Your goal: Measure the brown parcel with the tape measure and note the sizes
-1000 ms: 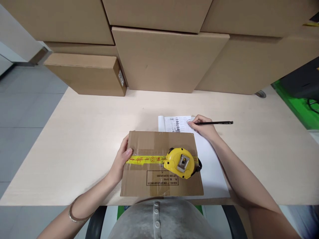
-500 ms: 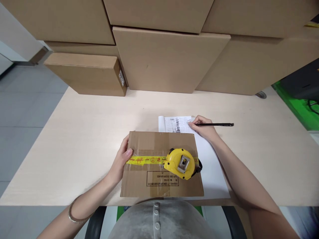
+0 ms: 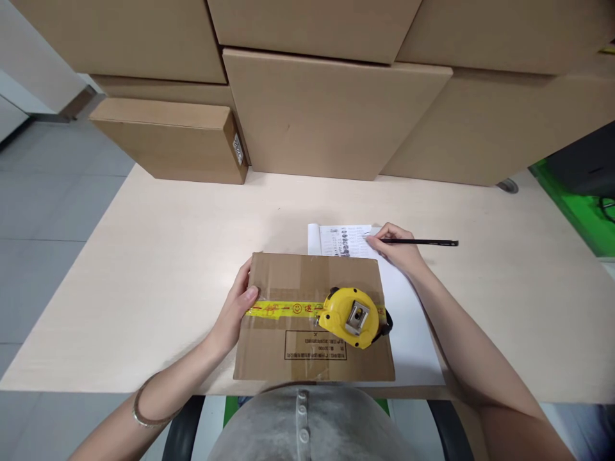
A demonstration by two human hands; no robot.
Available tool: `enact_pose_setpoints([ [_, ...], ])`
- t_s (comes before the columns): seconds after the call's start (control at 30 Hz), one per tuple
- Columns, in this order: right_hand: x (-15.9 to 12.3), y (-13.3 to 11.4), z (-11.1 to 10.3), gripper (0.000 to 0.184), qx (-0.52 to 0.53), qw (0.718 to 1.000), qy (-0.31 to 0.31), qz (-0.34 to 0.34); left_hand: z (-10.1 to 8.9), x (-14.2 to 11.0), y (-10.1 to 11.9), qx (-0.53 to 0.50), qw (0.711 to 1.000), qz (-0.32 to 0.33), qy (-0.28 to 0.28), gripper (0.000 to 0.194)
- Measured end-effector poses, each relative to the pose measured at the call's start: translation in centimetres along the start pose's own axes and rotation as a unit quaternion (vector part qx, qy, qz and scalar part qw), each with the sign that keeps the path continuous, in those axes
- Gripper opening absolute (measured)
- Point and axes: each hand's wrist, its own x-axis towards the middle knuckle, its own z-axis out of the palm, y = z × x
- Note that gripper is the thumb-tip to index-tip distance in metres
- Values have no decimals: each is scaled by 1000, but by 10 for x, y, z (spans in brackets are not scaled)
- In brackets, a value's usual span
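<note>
My left hand (image 3: 235,314) grips the left edge of a small taped cardboard box (image 3: 269,352), its thumb on the top face and the other fingers partly hidden behind the side. On that box lies a yellow tape measure (image 3: 343,314), over the right part of a yellow printed tape strip (image 3: 283,309). Beyond the box, my right hand (image 3: 398,246) is closed around a slim black pen (image 3: 427,242), its writing end at a sheet with handwriting (image 3: 355,237). The box covers the lower part of this sheet. White paper (image 3: 413,326) sticks out under the box and my right forearm.
Large cardboard boxes (image 3: 327,115) are stacked along the back of the pale table (image 3: 158,269). A flatter carton (image 3: 177,144) with a label stands at the back left. Black chair armrests (image 3: 182,429) flank my body below the table's front edge.
The camera view has shifted slightly. My right hand and pen have moved a little to the right over the sheet. My left hand keeps its hold; the tape measure stays on the box.
</note>
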Motion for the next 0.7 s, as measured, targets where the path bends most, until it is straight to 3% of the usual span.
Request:
enact_pose_setpoints([
  [0.7, 1, -3, -1, 33, 11, 1000, -8, 24, 0, 0, 1, 3, 1000, 1, 3, 65],
])
